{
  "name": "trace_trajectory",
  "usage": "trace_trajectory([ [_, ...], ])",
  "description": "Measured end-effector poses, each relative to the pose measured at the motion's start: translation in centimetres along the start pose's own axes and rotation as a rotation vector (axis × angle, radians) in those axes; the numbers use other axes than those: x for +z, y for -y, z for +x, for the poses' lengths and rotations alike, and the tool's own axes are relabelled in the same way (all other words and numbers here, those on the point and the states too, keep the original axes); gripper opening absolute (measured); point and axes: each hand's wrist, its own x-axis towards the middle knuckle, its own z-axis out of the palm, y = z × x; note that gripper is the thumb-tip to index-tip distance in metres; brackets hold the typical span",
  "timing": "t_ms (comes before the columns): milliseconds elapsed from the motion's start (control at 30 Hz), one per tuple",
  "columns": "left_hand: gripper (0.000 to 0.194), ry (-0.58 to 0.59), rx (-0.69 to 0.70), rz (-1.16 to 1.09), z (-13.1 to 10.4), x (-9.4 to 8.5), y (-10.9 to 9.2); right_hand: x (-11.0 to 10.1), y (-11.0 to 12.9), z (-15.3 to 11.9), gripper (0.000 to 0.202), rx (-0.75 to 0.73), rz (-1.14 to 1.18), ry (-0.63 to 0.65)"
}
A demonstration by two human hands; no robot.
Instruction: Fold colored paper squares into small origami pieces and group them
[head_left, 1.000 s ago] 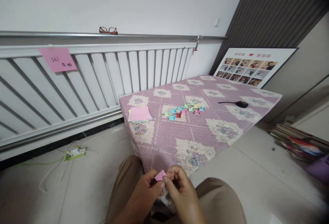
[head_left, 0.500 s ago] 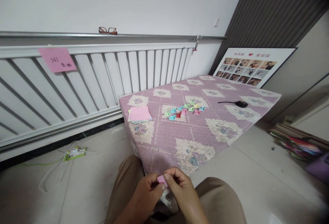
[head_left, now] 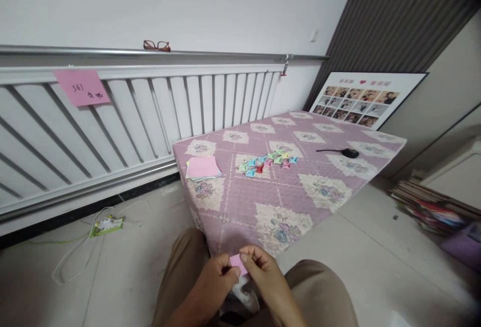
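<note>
A small piece of pink paper is pinched between my two hands, just off the near edge of the table and above my lap. My left hand grips its left side, thumb on top. On the right side, my right hand presses it between thumb and curled fingers. Whether the paper is folded in layers, I cannot tell. Farther up the table lies a group of several small folded paper pieces in green, blue, pink, red and yellow. To their left rests a stack of square coloured paper, pink on top.
The table wears a purple floral cloth. A black ladle-like spoon lies at its right. Behind stand a white radiator and a photo board. A power strip with cables is on the floor at left.
More of the pink paper shows between my hands, and my fingers sit slightly farther apart. The view has shifted a little; the table's things lie as before.
</note>
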Motion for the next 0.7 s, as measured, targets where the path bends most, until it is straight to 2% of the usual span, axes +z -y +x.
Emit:
trace_trajectory([
  [133,0.015,0.043,0.033,0.024,0.6,-0.3,0.2,-0.7,-0.2,0.4,0.036,-0.047,-0.099,0.007],
  [300,0.014,-0.017,0.104,0.084,1.8,-1.1,-0.2,-1.2,-0.9,1.1,0.031,-0.080,-0.207,-0.003],
  [433,0.013,-0.014,0.127,0.244,3.6,-1.2,0.0,-1.8,-1.7,1.9,0.022,-0.141,-0.367,-0.057],
  [533,0.014,-0.017,0.158,0.391,4.8,-1.1,0.7,-2.3,-2.5,2.5,0.014,-0.199,-0.564,-0.025],
  [700,0.015,-0.032,0.208,0.650,5.8,-1.1,1.8,-2.5,-3.6,3.0,0.024,-0.315,-0.799,-0.017],
])
